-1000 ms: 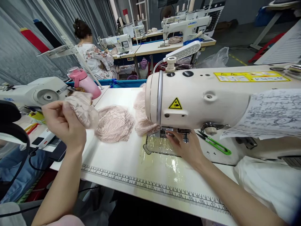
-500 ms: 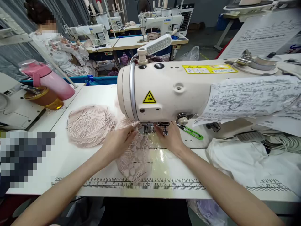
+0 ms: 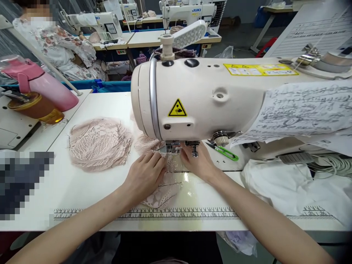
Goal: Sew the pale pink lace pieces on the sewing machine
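Note:
A pale pink piece of lace fabric (image 3: 164, 192) lies under the presser foot (image 3: 172, 147) of the white sewing machine (image 3: 198, 99), its lower part spread toward the table's front edge. My left hand (image 3: 147, 171) is closed on the lace's left side, fingers curled, just left and in front of the foot. Close to the foot on its right is my right hand (image 3: 197, 159); its thumb shows, but the machine hides most of its fingertips, so what they hold is unclear. Green-handled thread snips (image 3: 227, 153) lie right of that hand.
A stack of pink lace pieces (image 3: 99, 145) lies to the left. White cloth (image 3: 277, 183) is at the right. A pink bottle (image 3: 45, 86) and a brown cup (image 3: 37, 108) stand at the far left. A printed ruler (image 3: 181, 214) runs along the front edge. A co-worker (image 3: 59, 47) sits beyond.
My left hand has moved slightly right and down, its fingers now curled more over the lace. The lace's lower end has drawn up a little toward the foot. The view has shifted slightly.

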`<state>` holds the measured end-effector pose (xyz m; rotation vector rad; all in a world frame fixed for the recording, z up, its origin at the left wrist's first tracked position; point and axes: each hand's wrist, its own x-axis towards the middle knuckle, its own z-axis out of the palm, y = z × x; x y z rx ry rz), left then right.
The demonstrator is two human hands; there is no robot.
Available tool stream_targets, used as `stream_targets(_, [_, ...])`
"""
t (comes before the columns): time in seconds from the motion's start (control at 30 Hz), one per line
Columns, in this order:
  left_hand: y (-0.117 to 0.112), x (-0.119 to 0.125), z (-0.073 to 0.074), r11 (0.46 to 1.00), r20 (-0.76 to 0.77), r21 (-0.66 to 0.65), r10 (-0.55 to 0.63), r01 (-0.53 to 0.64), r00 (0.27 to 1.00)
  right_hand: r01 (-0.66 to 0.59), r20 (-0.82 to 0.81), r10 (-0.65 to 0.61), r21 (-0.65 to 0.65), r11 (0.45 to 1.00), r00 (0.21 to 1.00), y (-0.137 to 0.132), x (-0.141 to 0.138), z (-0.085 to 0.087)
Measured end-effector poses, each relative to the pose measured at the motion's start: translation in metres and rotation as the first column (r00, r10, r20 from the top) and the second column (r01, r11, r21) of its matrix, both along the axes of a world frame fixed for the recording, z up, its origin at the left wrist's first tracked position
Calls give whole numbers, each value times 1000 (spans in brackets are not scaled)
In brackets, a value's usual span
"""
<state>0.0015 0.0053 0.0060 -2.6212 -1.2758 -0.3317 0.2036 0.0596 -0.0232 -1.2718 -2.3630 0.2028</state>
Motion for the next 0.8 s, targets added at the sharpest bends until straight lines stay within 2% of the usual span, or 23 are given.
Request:
stream_targets(0.1, [0,0,-2,996,-7,52,-69,69,998,36,-74,-29,87,996,997,3,3,1])
stream_targets(0.17, [0,0,-4,988,-17,74,-131,132,991,11,-128,15,196,981,992,0,4,3])
stream_targets(0.27, [1,-1,-9,984,-40,74,-160,162,986,-156,-104,195,305,940,975,-7,3,8])
stream_targets(0.33, [2,-2,-12,988,-53,66,-140,143,989,-275,-64,309,309,910,949,-11,2,10])
stream_targets(0.4, [4,-3,-15,991,-62,57,-119,123,991,-319,-36,342,284,904,939,-14,1,9])
stream_targets(0.47, [5,-4,-16,993,-69,49,-106,110,992,-272,-7,281,236,933,960,-14,0,6])
stream_targets(0.57, [6,-5,-17,995,-73,39,-89,92,993,-105,50,98,174,979,994,-12,-1,-2])
stream_targets(0.63, [7,-4,-16,996,-74,38,-79,82,994,-27,94,13,142,989,995,-9,-2,-7])
stream_targets(0.8, [10,-1,-17,995,-43,55,-79,82,996,-5,135,-7,89,996,991,-2,0,-4])
